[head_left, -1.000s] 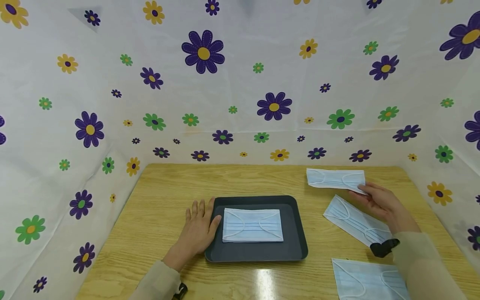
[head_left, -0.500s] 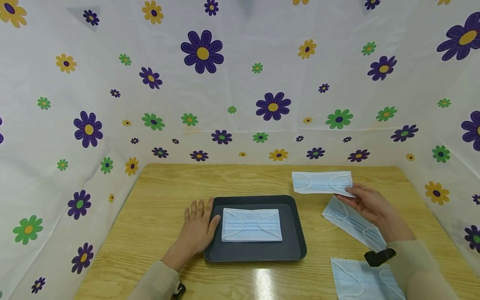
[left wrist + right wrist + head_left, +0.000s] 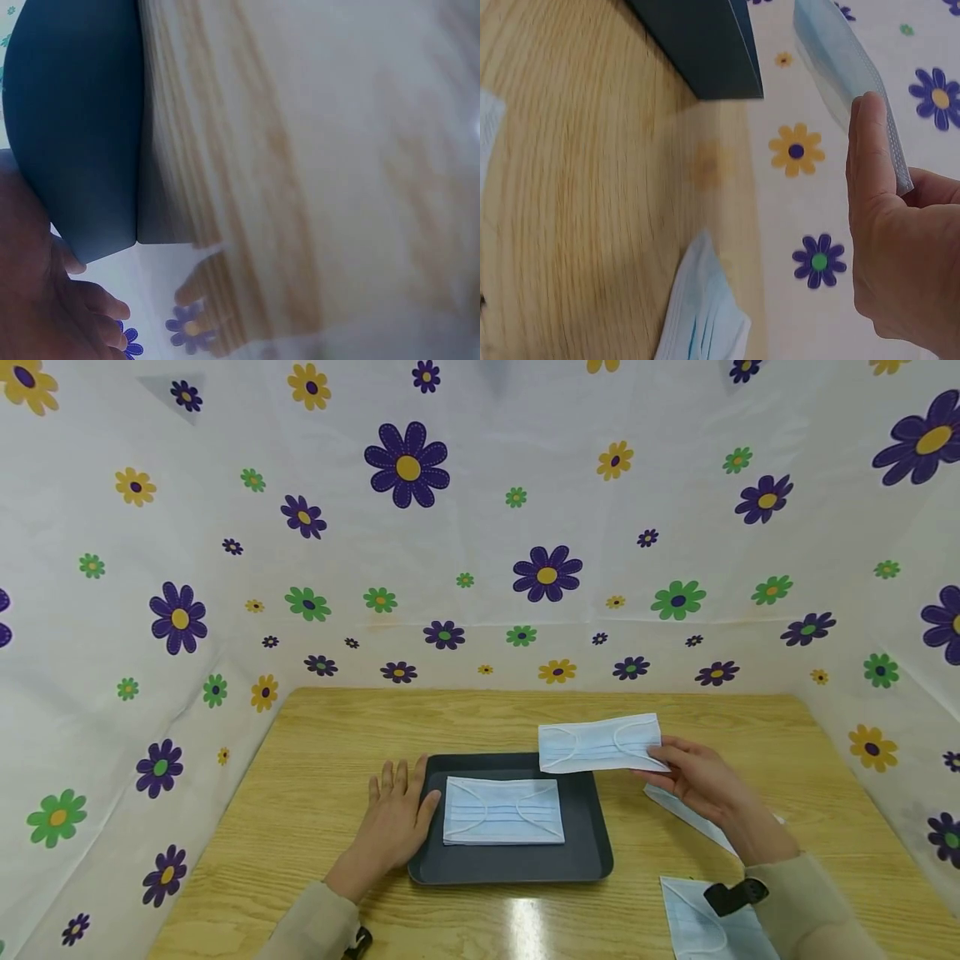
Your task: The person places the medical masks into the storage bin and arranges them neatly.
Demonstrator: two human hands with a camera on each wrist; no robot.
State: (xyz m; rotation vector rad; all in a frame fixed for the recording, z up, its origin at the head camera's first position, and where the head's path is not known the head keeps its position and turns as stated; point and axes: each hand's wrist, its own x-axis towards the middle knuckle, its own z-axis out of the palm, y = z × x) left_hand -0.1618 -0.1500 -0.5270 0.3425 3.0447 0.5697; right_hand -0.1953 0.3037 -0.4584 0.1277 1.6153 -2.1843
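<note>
My right hand [image 3: 701,777] pinches a light blue face mask [image 3: 596,743] by its right end and holds it above the table, its left part over the back right corner of a dark grey tray [image 3: 517,867]. Inside the tray lies another blue mask [image 3: 502,812], flat, with its ear loops on top; whether several are stacked there I cannot tell. My left hand [image 3: 397,818] rests along the tray's left edge with its fingers extended. In the right wrist view, the held mask [image 3: 847,64] sits between thumb and fingers.
On the wooden table [image 3: 337,727], a slanted mask [image 3: 693,814] lies right of the tray, partly hidden by my right hand. Nearer the front right lies one more mask [image 3: 705,918], partly under the right forearm. A flower-printed sheet [image 3: 465,543] encloses the back and sides.
My right hand has carried the held mask leftward and slightly nearer, from the back right of the table to over the tray's corner. The left hand has stayed at the tray.
</note>
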